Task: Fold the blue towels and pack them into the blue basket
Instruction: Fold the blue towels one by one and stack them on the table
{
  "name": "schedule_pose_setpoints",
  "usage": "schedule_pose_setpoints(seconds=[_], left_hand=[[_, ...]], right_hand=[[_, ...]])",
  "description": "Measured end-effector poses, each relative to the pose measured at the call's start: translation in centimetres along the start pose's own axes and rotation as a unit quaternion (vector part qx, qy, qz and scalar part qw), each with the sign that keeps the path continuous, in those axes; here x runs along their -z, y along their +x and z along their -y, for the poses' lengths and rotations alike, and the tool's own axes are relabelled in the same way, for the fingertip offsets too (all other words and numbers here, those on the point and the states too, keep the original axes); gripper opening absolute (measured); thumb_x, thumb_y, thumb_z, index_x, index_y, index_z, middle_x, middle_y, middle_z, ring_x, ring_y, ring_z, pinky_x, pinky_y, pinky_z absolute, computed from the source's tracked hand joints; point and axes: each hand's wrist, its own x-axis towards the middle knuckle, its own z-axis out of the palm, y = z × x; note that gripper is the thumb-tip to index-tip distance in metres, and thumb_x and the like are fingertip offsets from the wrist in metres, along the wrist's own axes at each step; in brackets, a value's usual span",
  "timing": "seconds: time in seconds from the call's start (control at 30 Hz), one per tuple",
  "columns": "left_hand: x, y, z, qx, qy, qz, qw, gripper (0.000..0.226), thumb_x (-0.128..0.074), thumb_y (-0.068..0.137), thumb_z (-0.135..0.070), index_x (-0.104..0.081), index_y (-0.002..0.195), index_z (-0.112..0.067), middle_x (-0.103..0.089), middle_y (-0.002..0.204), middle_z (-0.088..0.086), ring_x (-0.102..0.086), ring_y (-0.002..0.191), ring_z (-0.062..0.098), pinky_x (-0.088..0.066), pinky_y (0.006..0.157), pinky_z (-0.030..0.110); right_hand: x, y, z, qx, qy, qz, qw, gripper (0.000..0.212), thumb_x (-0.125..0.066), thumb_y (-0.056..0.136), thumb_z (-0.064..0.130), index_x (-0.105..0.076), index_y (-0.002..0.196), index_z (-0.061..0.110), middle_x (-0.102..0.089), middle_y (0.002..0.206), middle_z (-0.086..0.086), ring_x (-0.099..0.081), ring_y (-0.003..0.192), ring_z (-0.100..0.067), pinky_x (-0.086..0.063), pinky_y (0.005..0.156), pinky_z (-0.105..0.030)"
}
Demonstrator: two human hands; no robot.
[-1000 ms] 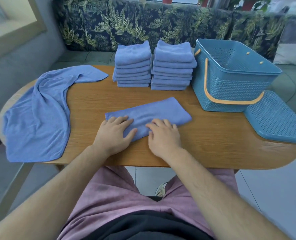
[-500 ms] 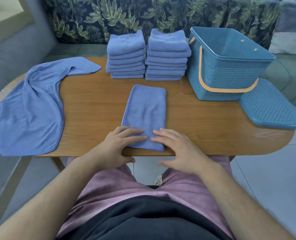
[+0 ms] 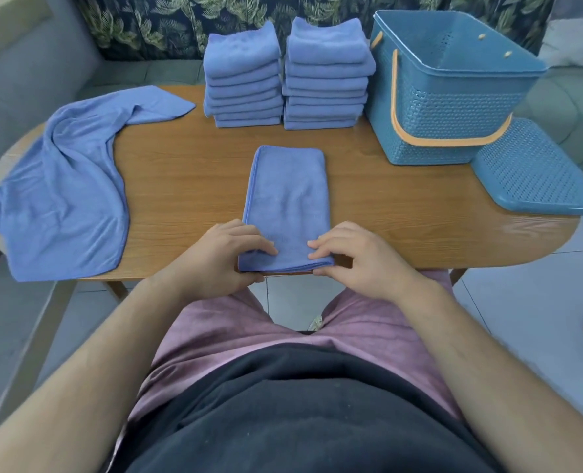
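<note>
We see left hand (image 3: 220,259) & right hand (image 3: 363,262) each pinching a near corner of the folded towel (image 3: 286,199), thumbs partly hidden under its edge. Towel's at table (image 3: 187,172) front edge, ctr. Far right: blue basket (image 3: 447,107), inside bottom not visible.

I see soft, fairly bright, even daylight and no hard shadows, only a small dark one under the right hand (image 3: 368,264). A pale sheen glares on the oval wooden table (image 3: 508,230), lower right of the frame. The folded blue microfibre towel (image 3: 288,196) looks slightly soft, and the wide lens bends the frame edges.
</note>
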Motion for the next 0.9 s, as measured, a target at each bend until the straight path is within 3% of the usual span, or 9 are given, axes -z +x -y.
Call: schedule_pose_setpoints(seconds=[0.13,0.23,0.37,0.47,0.53,0.67,0.73,0.8,0.9], left_hand=[[0.5,0.0,-1.2,0.004,-0.023,-0.008,1.000,0.029,-0.076,0.074,-0.016,-0.068,0.101,-0.023,-0.062,0.092,-0.015,-0.053,0.085,0.009,-0.046,0.080,0.031],[1.2,-0.2,-2.2,0.074,-0.112,-0.019,0.991,0.018,-0.067,0.078,-0.019,-0.063,0.094,-0.025,-0.063,0.085,-0.013,-0.058,0.082,0.011,-0.049,0.076,0.034],[1.8,-0.2,-3.2,0.126,-0.301,-0.083,0.941,0.013,-0.075,0.086,-0.011,-0.062,0.087,-0.015,-0.061,0.076,-0.008,-0.054,0.069,0.010,-0.045,0.066,0.021],[2.0,0.6,-3.3,0.166,-0.401,-0.144,0.890,0.015,-0.073,0.086,-0.015,-0.063,0.086,-0.005,-0.066,0.077,0.000,-0.059,0.070,0.012,-0.047,0.063,0.021],[2.4,1.7,-2.8,0.175,-0.398,-0.159,0.886,0.019,-0.071,0.085,-0.023,-0.065,0.091,-0.006,-0.070,0.083,0.003,-0.063,0.076,0.013,-0.050,0.067,0.023],[3.2,5.0,-0.6,0.200,-0.373,-0.180,0.888,0.021,-0.070,0.088,-0.030,-0.068,0.095,-0.010,-0.070,0.082,-0.006,-0.062,0.075,0.006,-0.048,0.066,0.017],[3.3,6.8,0.6,0.220,-0.361,-0.180,0.888,0.018,-0.068,0.092,-0.029,-0.069,0.098,-0.012,-0.071,0.085,-0.006,-0.063,0.077,0.005,-0.048,0.068,0.017],[3.2,8.5,2.1,0.240,-0.358,-0.180,0.884,0.015,-0.067,0.094,-0.029,-0.070,0.100,-0.016,-0.073,0.086,-0.005,-0.065,0.078,0.004,-0.050,0.069,0.018],[2.5,10.8,4.8,0.275,-0.370,-0.189,0.867,0.014,-0.070,0.093,-0.033,-0.070,0.100,-0.022,-0.071,0.084,-0.001,-0.063,0.076,0.008,-0.050,0.072,0.029]], right_hand=[[0.9,0.1,0.9,-0.088,0.076,-0.010,0.993,0.017,-0.081,0.084,0.025,-0.077,0.100,0.024,-0.073,0.096,0.011,-0.065,0.093,-0.007,-0.051,0.086,-0.037],[2.0,0.1,1.5,-0.135,0.164,0.007,0.977,0.006,-0.077,0.089,0.023,-0.074,0.095,0.023,-0.073,0.086,0.004,-0.066,0.081,-0.016,-0.052,0.082,-0.043],[3.0,0.5,2.2,-0.162,0.249,-0.017,0.955,0.011,-0.078,0.087,0.023,-0.073,0.095,0.019,-0.075,0.091,-0.007,-0.066,0.079,-0.025,-0.053,0.084,-0.047],[3.1,1.7,2.2,-0.187,0.278,-0.057,0.941,0.013,-0.078,0.083,0.032,-0.070,0.091,0.023,-0.076,0.094,-0.005,-0.068,0.082,-0.014,-0.055,0.081,-0.039],[3.1,2.8,1.6,-0.196,0.267,-0.069,0.941,0.011,-0.076,0.087,0.031,-0.069,0.090,0.024,-0.075,0.092,-0.006,-0.067,0.080,-0.013,-0.054,0.076,-0.036],[3.4,5.7,-0.3,-0.199,0.213,-0.081,0.953,0.023,-0.068,0.089,0.048,-0.068,0.091,0.025,-0.073,0.089,-0.007,-0.066,0.083,-0.032,-0.052,0.074,-0.045],[3.6,7.4,-1.5,-0.202,0.187,-0.085,0.958,0.022,-0.065,0.093,0.045,-0.067,0.090,0.023,-0.070,0.083,-0.001,-0.061,0.075,-0.024,-0.049,0.072,-0.040],[3.8,9.2,-2.6,-0.214,0.163,-0.088,0.959,0.019,-0.065,0.096,0.038,-0.066,0.088,0.021,-0.063,0.075,0.008,-0.053,0.066,-0.006,-0.044,0.066,-0.026],[3.2,11.6,-4.5,-0.242,0.132,-0.089,0.957,0.019,-0.064,0.096,0.038,-0.066,0.087,0.022,-0.068,0.079,0.008,-0.060,0.070,-0.005,-0.047,0.067,-0.022]])
